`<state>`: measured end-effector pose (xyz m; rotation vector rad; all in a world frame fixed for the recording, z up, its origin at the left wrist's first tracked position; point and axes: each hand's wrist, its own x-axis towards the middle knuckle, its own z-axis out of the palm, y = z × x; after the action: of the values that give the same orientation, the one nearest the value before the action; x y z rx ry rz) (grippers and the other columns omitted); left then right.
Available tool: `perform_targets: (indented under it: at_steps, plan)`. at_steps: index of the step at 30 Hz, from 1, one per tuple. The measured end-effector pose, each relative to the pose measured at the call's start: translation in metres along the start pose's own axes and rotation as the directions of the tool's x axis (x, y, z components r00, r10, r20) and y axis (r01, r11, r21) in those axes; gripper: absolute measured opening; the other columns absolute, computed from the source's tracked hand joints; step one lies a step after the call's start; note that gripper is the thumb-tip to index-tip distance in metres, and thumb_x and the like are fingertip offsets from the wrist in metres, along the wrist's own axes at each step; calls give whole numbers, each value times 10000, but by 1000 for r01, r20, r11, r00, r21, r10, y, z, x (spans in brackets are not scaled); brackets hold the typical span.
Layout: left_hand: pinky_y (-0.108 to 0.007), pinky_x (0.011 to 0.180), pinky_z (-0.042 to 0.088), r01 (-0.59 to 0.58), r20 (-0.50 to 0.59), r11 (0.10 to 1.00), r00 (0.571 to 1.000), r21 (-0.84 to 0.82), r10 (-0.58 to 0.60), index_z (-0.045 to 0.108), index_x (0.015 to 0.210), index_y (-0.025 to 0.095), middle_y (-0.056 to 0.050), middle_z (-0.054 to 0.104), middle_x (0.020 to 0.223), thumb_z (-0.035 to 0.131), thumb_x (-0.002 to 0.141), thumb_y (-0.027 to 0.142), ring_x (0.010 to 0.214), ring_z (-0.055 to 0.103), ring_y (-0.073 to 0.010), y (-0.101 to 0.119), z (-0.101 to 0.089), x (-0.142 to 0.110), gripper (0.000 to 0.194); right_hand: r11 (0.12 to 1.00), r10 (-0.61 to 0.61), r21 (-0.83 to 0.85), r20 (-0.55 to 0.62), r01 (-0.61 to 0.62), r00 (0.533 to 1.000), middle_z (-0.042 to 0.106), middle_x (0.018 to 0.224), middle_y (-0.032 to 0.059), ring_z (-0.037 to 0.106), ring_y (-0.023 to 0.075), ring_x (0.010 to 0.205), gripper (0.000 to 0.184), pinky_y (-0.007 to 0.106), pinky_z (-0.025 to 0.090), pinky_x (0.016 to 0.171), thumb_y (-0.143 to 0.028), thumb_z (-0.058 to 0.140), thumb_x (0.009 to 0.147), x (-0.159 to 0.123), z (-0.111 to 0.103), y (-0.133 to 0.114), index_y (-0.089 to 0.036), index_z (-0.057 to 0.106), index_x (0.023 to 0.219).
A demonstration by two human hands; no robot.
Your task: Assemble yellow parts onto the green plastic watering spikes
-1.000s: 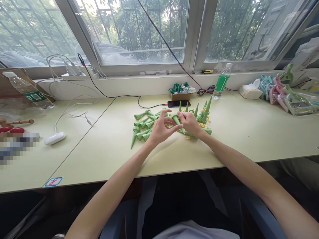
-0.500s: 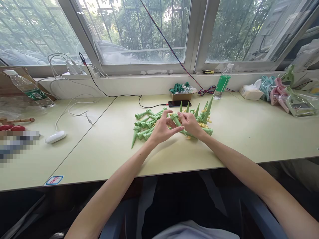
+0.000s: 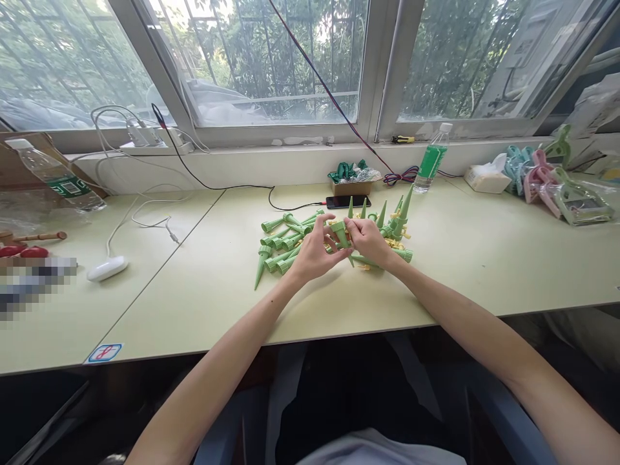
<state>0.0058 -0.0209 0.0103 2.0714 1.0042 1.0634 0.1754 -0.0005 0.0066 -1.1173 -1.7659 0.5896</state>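
A green plastic watering spike [image 3: 341,237] is between my two hands, its wide collar up and its point slanting down. My left hand [image 3: 314,252] curves round its left side, thumb against the lower shaft and fingers partly behind it. My right hand [image 3: 367,237] is closed at the collar's right side; whether a small yellow part is also in those fingers is hidden. Left of my hands lies a pile of similar green spikes [image 3: 285,242]. Beyond my right hand, several spikes [image 3: 403,216] with yellow valve pieces [image 3: 398,245] stand point up or lie down.
Behind the pile lie a black phone [image 3: 349,202] on a cable and a small box [image 3: 352,188] with green wrapping. A water bottle [image 3: 432,159] stands at the back right, near a tissue pack [image 3: 488,175] and coloured clips [image 3: 540,181]. A white device [image 3: 107,268] sits at left.
The spike has turned more upright, its point swinging left. My left thumb has closed in on its shaft. My right hand has stayed at the collar.
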Motion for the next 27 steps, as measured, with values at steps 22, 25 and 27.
perform_targets:
  at_steps: [22,25,27]
  plan:
    - [-226,634,503,-70,-65,984,995,162,82,483,1187,220,21,676,845,709,793,197,735,689,-134,-14,5,2,454,996,-12,83,53,7,999,437,468,0,406,128,496,638,291,325,517,-723,404,949,-2,0,-5,-224,410,552]
    - [-214,627,498,-102,-79,981,990,164,116,498,1145,225,25,651,857,698,793,183,705,669,-113,-16,5,2,406,995,-9,101,67,2,998,437,461,-1,406,124,490,637,287,325,512,-723,415,943,-2,0,-5,-222,415,551]
    - [-205,614,493,-114,-83,981,988,160,129,507,1129,230,26,643,862,686,796,174,702,661,-107,-17,4,2,382,993,-2,119,83,-8,997,430,454,-5,405,122,485,632,282,318,501,-720,429,939,-2,0,-5,-220,425,553]
